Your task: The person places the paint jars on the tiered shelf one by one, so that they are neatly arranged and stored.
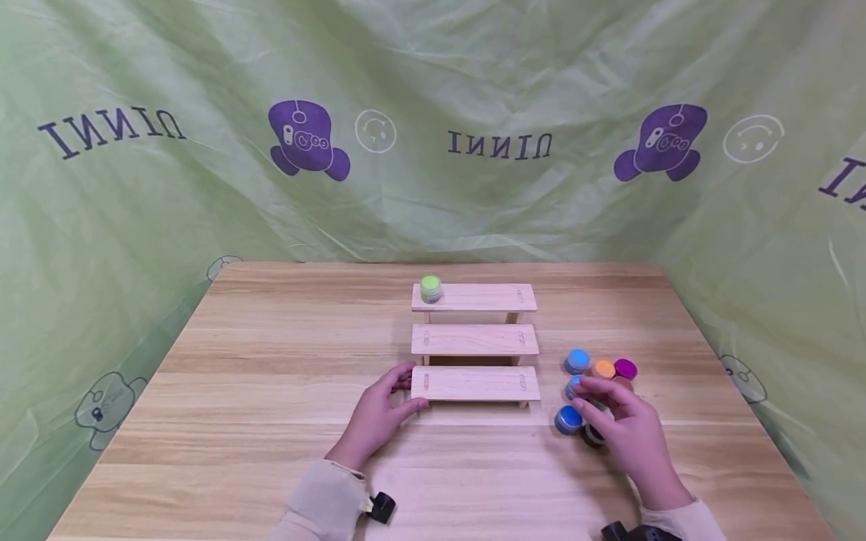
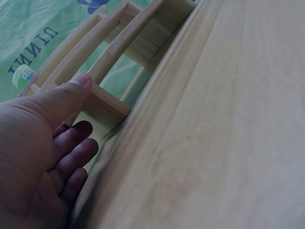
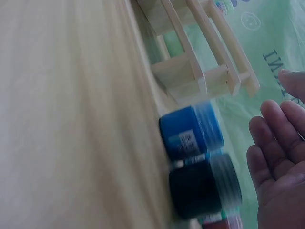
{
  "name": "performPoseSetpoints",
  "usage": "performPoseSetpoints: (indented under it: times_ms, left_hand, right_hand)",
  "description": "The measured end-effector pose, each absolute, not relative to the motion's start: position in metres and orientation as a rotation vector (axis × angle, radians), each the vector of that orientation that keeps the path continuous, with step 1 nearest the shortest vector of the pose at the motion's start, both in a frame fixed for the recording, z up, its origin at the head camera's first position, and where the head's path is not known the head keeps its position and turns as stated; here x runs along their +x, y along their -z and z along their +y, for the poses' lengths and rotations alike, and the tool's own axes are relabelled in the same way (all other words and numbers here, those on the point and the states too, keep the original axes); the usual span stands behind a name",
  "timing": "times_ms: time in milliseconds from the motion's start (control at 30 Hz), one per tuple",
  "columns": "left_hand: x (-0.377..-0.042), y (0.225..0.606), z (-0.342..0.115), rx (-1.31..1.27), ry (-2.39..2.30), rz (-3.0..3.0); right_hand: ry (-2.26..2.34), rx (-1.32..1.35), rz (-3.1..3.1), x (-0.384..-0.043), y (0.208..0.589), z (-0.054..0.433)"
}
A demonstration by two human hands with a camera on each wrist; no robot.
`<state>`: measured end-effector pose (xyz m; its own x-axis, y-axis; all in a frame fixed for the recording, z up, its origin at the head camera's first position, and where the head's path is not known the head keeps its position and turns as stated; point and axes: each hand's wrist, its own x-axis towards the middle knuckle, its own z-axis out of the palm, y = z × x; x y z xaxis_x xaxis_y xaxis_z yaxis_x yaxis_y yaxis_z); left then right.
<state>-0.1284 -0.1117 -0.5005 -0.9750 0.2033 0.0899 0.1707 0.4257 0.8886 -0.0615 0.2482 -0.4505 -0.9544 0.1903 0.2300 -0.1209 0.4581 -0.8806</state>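
A three-tier wooden display stand (image 1: 475, 383) stands mid-table, with a light green paint jar (image 1: 430, 291) at the left end of its top tier. My left hand (image 1: 379, 415) grips the left end of the lowest tier, thumb at the front edge and fingers behind. To the stand's right is a cluster of small jars: a blue jar (image 1: 568, 420), a black jar (image 3: 195, 188), light blue jars (image 1: 577, 361), an orange jar (image 1: 604, 369) and a purple jar (image 1: 625, 369). My right hand (image 1: 632, 428) hovers over them, fingers loosely bent, partly hiding several; it holds nothing.
The wood-grain table (image 1: 271, 391) runs back to a green printed cloth (image 1: 433, 203) that hangs behind and at both sides. A reddish jar (image 1: 623, 383) shows partly behind the right hand's fingers.
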Motion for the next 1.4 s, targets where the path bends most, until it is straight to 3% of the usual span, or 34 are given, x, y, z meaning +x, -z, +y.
performPoseSetpoints:
  times_ms: [1400]
  left_hand:
    - [-0.128,0.500,-0.113,0.373,-1.626,2.624]
  right_hand:
    - [-1.481,-0.393,-2.672,-0.033,0.475,0.284]
